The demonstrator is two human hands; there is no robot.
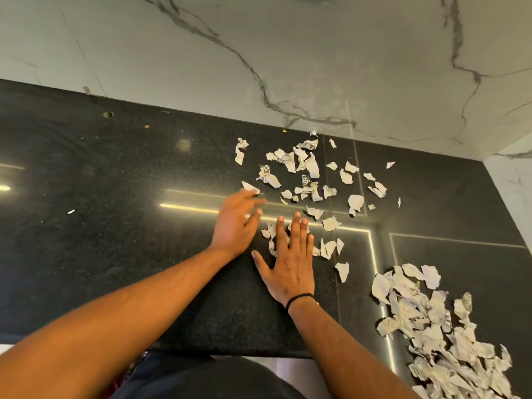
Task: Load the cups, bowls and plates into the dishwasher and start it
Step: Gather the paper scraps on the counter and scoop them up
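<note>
No cup, bowl, plate or dishwasher is in view. Both my hands lie on a black speckled countertop (115, 174) among torn scraps of paper (305, 165). My left hand (236, 220) is blurred, its fingers stretched flat toward the scraps, touching the counter. My right hand (290, 263) lies flat with straight spread fingers, and its fingertips rest on a few scraps. A black band circles my right wrist. Neither hand holds anything.
A larger heap of crumpled paper scraps (437, 329) lies at the right front of the counter. A white marble-patterned wall (316, 53) rises behind the counter. The counter's front edge (230, 352) runs just below my forearms.
</note>
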